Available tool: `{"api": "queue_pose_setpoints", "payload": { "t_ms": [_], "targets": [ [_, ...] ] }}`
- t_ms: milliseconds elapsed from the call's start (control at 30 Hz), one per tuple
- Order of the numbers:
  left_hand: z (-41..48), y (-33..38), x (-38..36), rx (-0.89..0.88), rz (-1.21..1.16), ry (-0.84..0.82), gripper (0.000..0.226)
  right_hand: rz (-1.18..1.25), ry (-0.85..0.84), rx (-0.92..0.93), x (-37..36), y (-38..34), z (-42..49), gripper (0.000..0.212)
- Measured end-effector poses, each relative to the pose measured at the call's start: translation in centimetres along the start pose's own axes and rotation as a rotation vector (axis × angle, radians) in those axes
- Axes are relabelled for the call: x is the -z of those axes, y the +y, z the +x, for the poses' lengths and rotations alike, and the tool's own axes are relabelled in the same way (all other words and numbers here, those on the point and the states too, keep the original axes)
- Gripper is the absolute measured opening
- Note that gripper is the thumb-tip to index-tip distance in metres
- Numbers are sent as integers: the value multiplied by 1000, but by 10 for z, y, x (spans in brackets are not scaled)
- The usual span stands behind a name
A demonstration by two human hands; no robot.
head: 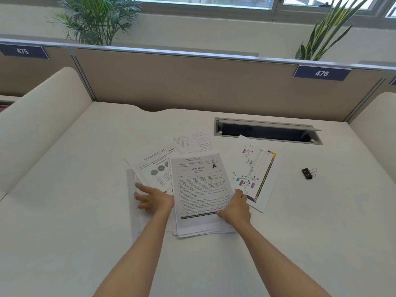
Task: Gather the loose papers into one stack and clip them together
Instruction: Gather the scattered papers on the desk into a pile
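Resting spread flat on the papers (199, 189), left hand (153, 199); right hand (234, 209) gripping their edge

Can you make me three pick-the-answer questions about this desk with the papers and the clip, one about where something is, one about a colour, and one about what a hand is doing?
1. Where is the binder clip?
A. On the desk, to the right of the papers
B. On top of the middle stack
C. In the left hand

2. What colour is the clip's body?
A. Red
B. Black
C. Yellow

3. What is the right hand doing?
A. Holding the clip
B. Resting on the plant
C. Gripping the right edge of the middle stack

Answers:
1 A, since the clip lies alone on the bare desk, past the colourful map sheet.
2 B, since its body is dark black with silvery wire handles.
3 C, since its thumb lies on the stack's top page, while the left hand lies flat on the sheets beside it.
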State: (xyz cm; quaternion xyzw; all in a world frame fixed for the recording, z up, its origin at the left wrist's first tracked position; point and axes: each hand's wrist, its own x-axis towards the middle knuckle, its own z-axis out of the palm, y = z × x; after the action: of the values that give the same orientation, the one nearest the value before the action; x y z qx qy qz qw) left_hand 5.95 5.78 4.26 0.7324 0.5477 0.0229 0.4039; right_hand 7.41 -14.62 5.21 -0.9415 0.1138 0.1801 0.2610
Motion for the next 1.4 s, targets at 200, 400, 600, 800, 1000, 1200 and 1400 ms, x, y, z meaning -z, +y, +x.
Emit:
{"api": "queue_pose_setpoints", "payload": {
  "t_ms": [200, 400, 600, 800, 1000, 1200, 1400],
  "targets": [
    [9, 1, 8, 39, -421, -110, 99, -62, -5, -34, 3, 1, 2, 81],
    [9, -9, 10, -137, -286, -145, 33, -11, -42, -49, 11, -2, 5, 62],
    [19, -22, 24, -238, -211, -255, 31, 345, -4, 36, 16, 12, 6, 30],
    [20, -30, 37, -280, -151, -440, 37, 428, 69, 69, 29, 23, 9, 23],
    [12, -29, 49, -207, -67, -712, 39, 593, 79, 40, 37, 36, 15, 21],
    [-5, -27, 45, -209, 93, -929, 35, 630, 38, 67, 32, 37, 7, 20],
    [-24, -25, 36, -184, -73, -776, 53, 565, -48, 94, 21, 39, -7, 36]
  ]
}}
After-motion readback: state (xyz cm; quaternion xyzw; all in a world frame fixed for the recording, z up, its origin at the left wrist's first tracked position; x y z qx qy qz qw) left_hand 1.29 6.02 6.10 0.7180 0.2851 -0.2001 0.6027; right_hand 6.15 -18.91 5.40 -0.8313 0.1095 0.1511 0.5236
